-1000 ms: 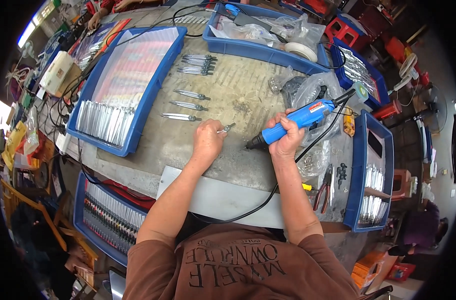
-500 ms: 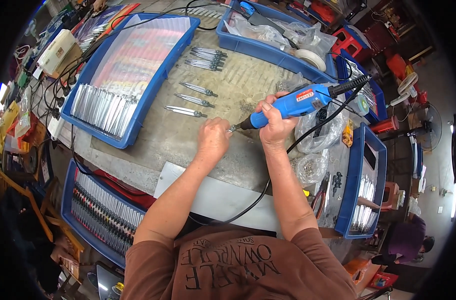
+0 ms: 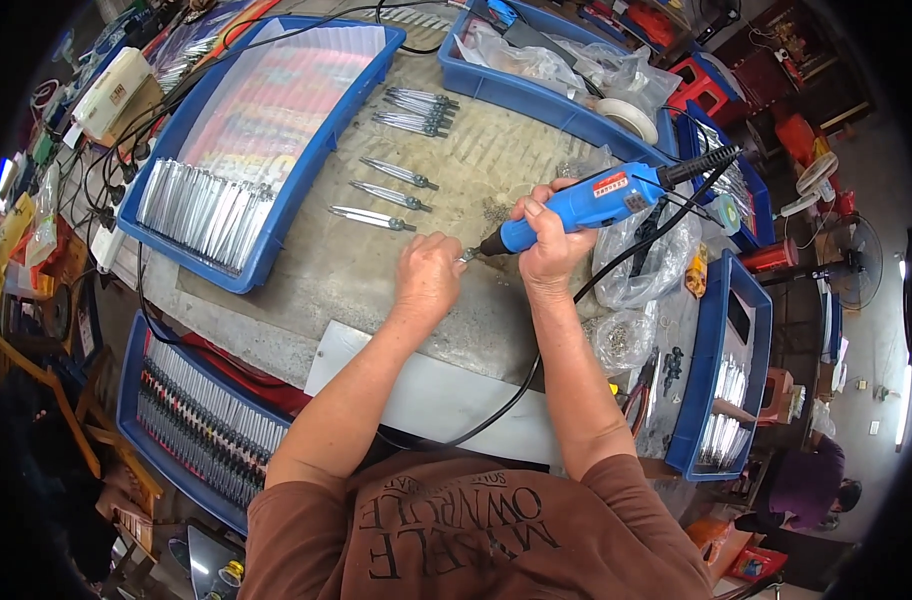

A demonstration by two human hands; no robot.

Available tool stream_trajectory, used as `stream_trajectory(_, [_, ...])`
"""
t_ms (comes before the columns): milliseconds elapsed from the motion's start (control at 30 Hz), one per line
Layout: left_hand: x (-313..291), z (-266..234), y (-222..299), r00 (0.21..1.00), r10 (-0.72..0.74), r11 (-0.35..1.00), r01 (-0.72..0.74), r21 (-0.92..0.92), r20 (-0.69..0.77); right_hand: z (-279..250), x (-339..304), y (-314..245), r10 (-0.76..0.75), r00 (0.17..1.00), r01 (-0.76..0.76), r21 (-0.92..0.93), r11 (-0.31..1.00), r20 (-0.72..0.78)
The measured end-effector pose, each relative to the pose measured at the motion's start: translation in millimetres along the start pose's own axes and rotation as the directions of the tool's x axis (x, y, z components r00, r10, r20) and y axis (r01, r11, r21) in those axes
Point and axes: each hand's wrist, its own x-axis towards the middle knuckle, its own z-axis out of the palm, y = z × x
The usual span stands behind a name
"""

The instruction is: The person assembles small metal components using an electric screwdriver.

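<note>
My right hand (image 3: 551,258) is wrapped round a blue electric screwdriver (image 3: 576,205), which slants down to the left with its cord trailing from the back end. My left hand (image 3: 428,272) is closed on a drawing compass, mostly hidden in the fingers. Its metal head (image 3: 467,255) shows at the fingertips and meets the driver's tip. Beyond my left hand, three silver compasses (image 3: 381,218) lie spaced apart on the worn tabletop (image 3: 306,290). A bundle of several more compasses (image 3: 416,112) lies farther off.
A blue tray (image 3: 261,262) of silver compass legs stands left, another (image 3: 126,400) of compasses below it. Bags fill a far blue tray (image 3: 546,112); a right tray (image 3: 688,440) holds metal parts. Small screws (image 3: 496,213) lie near the driver. Its black cord (image 3: 526,385) loops between my arms.
Both hands keep nearly the same pose, with the driver still at the compass head. The view has shifted very slightly.
</note>
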Motion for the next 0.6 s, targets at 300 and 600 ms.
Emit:
stream_trajectory(300, [-0.6, 4.8, -4.3, 1.0, -0.008, 1.0, 0.008, 0.015, 0.013, 4.7, -0.5, 7.6, 0.01, 0.996, -0.008, -0.027, 1.0, 0.092])
stream_trajectory(600, [0.2, 6.2, -5.2, 0.997, 0.062, 0.998, -0.062, 0.014, -0.051, 21.2, 0.3, 10.0, -0.018, 0.963, 0.105, -0.314, 0.943, 0.268])
